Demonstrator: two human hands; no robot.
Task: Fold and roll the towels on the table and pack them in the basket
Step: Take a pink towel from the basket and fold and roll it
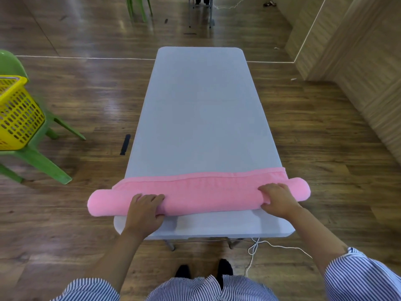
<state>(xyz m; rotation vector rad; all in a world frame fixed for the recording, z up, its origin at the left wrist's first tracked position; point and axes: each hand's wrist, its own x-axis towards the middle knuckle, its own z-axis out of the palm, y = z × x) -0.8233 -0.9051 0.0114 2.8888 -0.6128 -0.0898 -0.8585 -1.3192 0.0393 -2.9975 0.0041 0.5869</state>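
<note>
Both bare forearms reach forward from striped sleeves. The left hand [145,208] lies palm-down, fingers curled over the rolled pink terry towel [199,197] near the table's left edge; the right hand [277,198] grips likewise near the right edge.

The yellow basket [15,111] and green chair [39,161] are cut off at the left edge; the basket's contents seem hidden.

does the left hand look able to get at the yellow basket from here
Probably not without stepping over: the yellow plastic basket sits on a green chair well off the table's left side, and the left hand is gripping the pink towel roll.
</note>
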